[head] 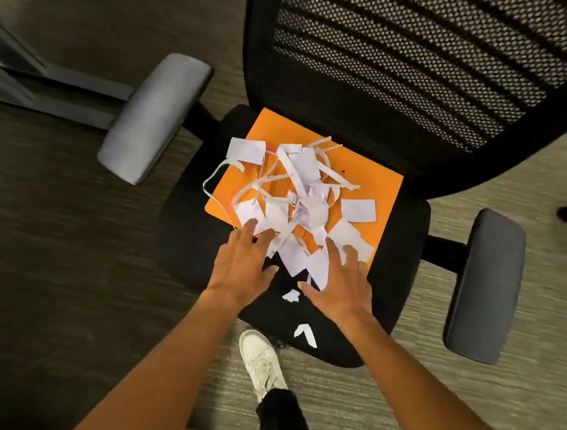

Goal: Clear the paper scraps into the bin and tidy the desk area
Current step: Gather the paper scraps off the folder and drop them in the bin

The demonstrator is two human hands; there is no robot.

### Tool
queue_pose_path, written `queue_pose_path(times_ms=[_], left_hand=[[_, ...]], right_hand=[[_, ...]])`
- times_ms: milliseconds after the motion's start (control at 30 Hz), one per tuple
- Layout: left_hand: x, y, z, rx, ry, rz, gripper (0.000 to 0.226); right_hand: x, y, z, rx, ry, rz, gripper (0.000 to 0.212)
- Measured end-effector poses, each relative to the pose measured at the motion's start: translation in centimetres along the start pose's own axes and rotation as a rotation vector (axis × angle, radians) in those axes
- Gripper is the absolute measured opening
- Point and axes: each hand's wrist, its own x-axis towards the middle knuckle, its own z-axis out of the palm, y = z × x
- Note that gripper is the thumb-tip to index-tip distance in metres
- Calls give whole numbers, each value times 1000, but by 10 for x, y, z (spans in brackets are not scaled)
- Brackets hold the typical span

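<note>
A heap of white paper scraps (pixel 299 195), squares and curled strips, lies on an orange sheet (pixel 377 183) on the seat of a black office chair (pixel 184 240). My left hand (pixel 241 264) rests palm down at the heap's near left edge, fingers spread on the scraps. At the near right edge my right hand (pixel 344 282) lies flat too, fingers apart over the paper. Neither hand grips anything. Two loose scraps sit on the bare seat nearer to me, one small (pixel 291 295), one angular (pixel 306 334). No bin is in view.
The chair's mesh backrest (pixel 426 56) rises behind the heap. Grey armrests stand at the left (pixel 153 117) and right (pixel 485 284). My white shoe (pixel 262 360) is on the carpet by the seat's front edge. A grey frame (pixel 46 91) runs along the floor at left.
</note>
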Motion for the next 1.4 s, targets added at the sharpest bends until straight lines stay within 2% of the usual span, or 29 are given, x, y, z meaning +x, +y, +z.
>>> queue_pose_path(times_ms=[133,300,400,500,600,700,867,1067,1200,1267,1333,1400], left_hand=[[17,7,16,-98,-12,-1,68],[30,20,35,-217,-67,-29,68],[34,27,41,-231,-51,-53,52],[37,29,44,-364,-40,-121,25],[35,24,46,-367,-27,-139,14],[31,17,37,-320,-5,-106,20],[34,-2,14,-274,29,-126,35],[53,-18,-3,-239,113,-182,59],[66,-23,1,-190,116,-220,71],[71,-20,10,-130,108,-208,67],[72,-16,17,-58,99,-221,64],[70,-15,22,-1,105,-215,69]], right_hand=[[10,-2,10,-84,53,-31,91],[14,-11,17,74,55,-3,64],[14,-12,20,175,49,-9,52],[11,-8,18,232,37,-13,50],[6,1,11,301,55,11,43],[-3,13,-2,379,94,30,35],[-14,34,-22,486,200,54,35],[-10,47,-36,475,332,18,28],[3,45,-42,471,302,-22,29],[17,43,-43,447,250,-82,32],[30,36,-42,402,166,-130,41],[40,26,-39,342,79,-153,55]])
